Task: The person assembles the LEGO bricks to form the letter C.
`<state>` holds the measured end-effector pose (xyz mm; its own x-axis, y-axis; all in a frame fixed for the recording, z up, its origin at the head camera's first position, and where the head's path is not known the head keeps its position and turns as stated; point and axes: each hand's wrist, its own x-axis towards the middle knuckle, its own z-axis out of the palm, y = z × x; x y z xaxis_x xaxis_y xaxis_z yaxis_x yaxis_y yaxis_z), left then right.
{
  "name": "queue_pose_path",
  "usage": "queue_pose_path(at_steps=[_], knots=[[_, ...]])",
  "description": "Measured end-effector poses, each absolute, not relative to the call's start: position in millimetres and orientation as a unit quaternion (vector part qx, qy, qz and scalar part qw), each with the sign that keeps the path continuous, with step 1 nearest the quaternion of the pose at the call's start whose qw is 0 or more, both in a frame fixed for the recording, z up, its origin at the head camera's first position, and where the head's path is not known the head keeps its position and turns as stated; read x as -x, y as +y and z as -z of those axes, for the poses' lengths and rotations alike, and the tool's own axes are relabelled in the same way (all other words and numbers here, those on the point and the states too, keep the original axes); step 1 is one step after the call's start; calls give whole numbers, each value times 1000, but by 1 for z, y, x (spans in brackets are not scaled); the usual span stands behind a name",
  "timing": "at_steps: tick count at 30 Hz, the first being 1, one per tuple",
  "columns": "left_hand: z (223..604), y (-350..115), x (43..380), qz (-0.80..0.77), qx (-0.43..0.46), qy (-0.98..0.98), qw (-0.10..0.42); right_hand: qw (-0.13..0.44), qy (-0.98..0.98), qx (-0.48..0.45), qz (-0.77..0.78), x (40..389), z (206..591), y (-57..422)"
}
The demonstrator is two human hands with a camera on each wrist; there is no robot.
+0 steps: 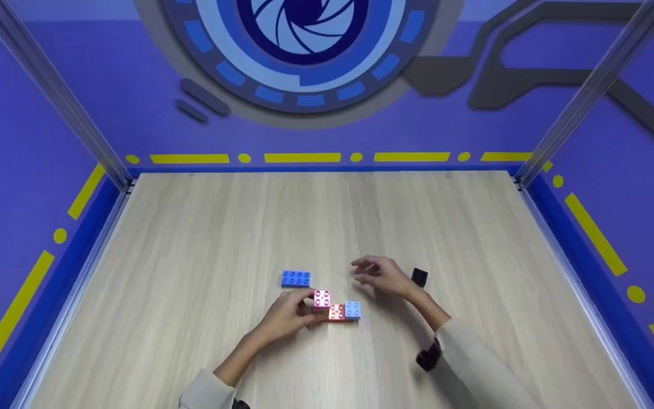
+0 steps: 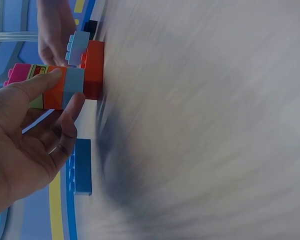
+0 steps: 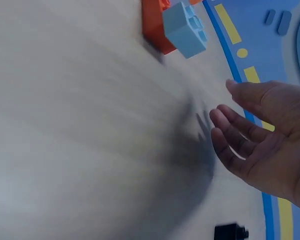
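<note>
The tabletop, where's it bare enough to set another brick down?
Bare tabletop lies between the blue brick and back wall, between that brick and the left wall, and between the black brick and right wall. It's crowded where the left hand, brick stack, red brick and light blue brick cluster, with the right hand just beyond.

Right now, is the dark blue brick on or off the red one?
Off: the dark blue brick lies on the table, apart from the red brick.
</note>
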<state>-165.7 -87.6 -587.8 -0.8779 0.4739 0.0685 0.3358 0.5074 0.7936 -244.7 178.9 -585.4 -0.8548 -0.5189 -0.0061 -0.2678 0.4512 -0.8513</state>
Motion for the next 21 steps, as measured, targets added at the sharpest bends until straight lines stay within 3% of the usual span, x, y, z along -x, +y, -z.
queue_pose_path(at_steps=[11,21], knots=[[590,-89,166,-436,-218,869,82,146,817,318,458,278,591,113],[592,-89,167,-428,-234,871,61,143,816,384,408,274,594,79]])
